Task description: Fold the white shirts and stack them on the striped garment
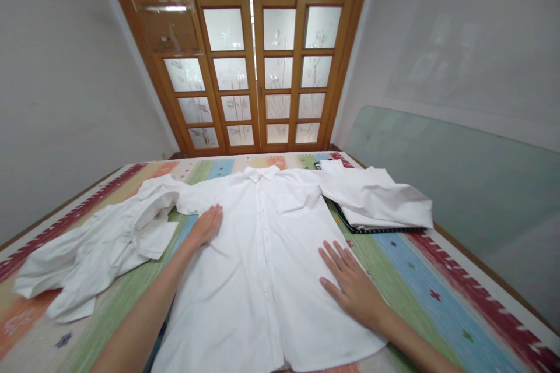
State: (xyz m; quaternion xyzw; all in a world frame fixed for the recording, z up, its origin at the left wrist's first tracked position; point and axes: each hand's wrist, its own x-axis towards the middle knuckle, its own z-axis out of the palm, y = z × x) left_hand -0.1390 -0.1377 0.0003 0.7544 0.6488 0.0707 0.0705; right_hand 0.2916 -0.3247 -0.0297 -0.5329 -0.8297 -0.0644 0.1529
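Observation:
A white button-up shirt (245,268) lies spread out front side up, with its collar (261,173) at the far end. My left hand (207,224) rests on the shirt's left side below the armpit, its fingers close together and lying on the cloth. On the lower right side of the shirt, my right hand (347,282) presses flat with fingers spread. The shirt's right sleeve (385,201) stretches over a folded pile whose black-and-white edge (389,231) shows underneath. To the left lies a second, crumpled white garment (100,245), touching the left sleeve.
Beneath everything is a striped, multicoloured cloth (406,280) covering a broad flat surface. A pale green panel (464,180) stands along the right side. Walls rise left and right, and wooden doors with frosted panes (258,70) stand beyond the far edge.

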